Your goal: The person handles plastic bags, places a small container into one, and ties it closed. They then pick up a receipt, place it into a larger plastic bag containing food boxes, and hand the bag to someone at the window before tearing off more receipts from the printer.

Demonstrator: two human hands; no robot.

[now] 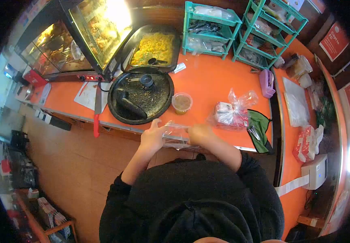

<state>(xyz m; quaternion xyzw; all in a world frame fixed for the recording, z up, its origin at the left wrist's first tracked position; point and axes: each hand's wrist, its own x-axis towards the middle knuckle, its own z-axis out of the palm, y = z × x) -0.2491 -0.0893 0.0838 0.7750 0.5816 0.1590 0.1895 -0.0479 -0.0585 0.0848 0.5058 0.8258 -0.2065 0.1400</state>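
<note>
Between my two hands a clear plastic bag point(176, 137) is stretched out at the counter's front edge. My left hand point(152, 137) grips its left side, with the thumb raised. Closed on the right side of the bag is my right hand point(201, 134), its fingertips partly hidden. Just beyond the bag stands a clear plastic cup point(182, 103) with brownish contents. Behind my left hand lies a round black stone mortar point(163, 93) holding a dark pestle point(132, 107) and a small black measuring scoop point(146, 80).
A knife point(97, 101) with a red handle juts over the counter edge. Yellow food point(154, 46) fills a black tray beside a lit display warmer point(98, 32). Tied bag of tissue packs point(231, 114), green cloth point(260, 127), teal racks point(211, 30) and receipt printer point(316, 172) stand right.
</note>
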